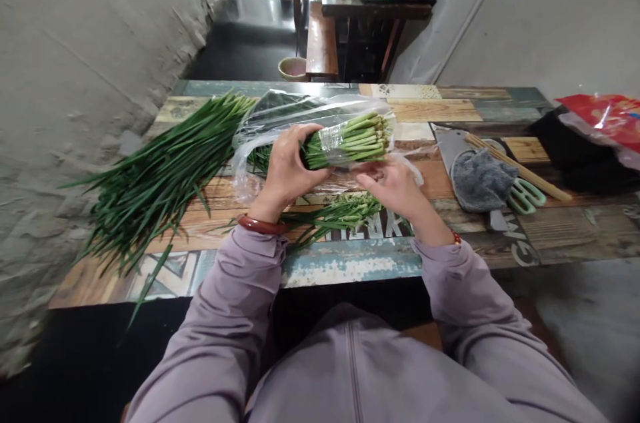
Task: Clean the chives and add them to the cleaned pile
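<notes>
My left hand (290, 166) wraps around a bundle of garlic chives (363, 140) held above the table, thumb in front. Clear tape (331, 143) binds the pale stalks, whose cut ends point right. The green leaves run left into a clear plastic bag (245, 143) lying behind and around the bundle. Just below the stalk ends is my right hand (395, 186), its thumb apart from its partly hidden, blurred fingers. Plastic lies close behind that hand; I see nothing clearly gripped. Beneath both hands, loose chive pieces (345, 215) are scattered on the table.
A large pile of loose chives (170, 170) covers the table's left side, some leaves overhanging the front edge. At right lie a grey cloth (483, 180), green-handled scissors (527, 196), wooden sticks (520, 166) and a red package (607, 116). A bench (321, 40) stands beyond.
</notes>
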The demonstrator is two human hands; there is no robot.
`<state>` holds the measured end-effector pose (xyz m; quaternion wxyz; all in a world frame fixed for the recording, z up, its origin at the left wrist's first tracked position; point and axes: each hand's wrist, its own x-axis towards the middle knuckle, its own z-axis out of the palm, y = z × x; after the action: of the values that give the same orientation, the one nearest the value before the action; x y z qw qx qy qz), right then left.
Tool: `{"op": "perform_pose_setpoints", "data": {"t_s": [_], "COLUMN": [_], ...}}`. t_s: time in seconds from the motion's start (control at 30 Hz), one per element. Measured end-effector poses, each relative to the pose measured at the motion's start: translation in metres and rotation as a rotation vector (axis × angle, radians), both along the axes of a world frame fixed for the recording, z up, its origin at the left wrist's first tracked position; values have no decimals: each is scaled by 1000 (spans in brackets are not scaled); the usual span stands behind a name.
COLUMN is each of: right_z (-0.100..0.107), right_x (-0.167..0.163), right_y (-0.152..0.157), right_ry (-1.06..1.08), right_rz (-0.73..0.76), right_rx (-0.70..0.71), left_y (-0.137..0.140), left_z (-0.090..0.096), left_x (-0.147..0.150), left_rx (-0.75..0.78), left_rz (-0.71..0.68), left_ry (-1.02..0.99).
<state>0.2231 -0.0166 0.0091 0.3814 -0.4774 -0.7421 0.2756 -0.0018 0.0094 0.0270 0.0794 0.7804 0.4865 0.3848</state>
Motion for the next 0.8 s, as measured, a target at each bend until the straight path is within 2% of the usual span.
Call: {"op": "perform_pose_setpoints", "data": {"t_s": [0.1, 0.2, 0.33, 0.4, 0.47, 0.57, 0.67, 0.8], "right_z": [3, 10, 20, 26, 32, 37, 37, 30], "right_x": [-3, -11, -18, -14, -7, 6, 15, 22], "right_y": [-6, -18, -32, -36, -37, -35, -29, -15], "right_ry": [-170, -211, -85, 40, 160, 351, 530, 583], "right_rz": [145, 331, 510, 535, 477, 307, 170, 18], "right_rx": [19, 27, -25, -72, -136, -223, -225, -176], "left_y": [1, 1, 1, 0, -2, -3, -4, -4], "left_z": [-1, -2, -6, -9, -12, -16, -16, -15], "left_x": [1, 2, 5, 8, 10, 13, 15, 13], "left_rx": [-11, -10, -24, -42, -43, -36, -31, -23], "left_rz": [-7, -14, -38, -56, -73, -90, -101, -111], "left_ry": [3, 20, 84, 142, 201, 269, 306, 320]}}
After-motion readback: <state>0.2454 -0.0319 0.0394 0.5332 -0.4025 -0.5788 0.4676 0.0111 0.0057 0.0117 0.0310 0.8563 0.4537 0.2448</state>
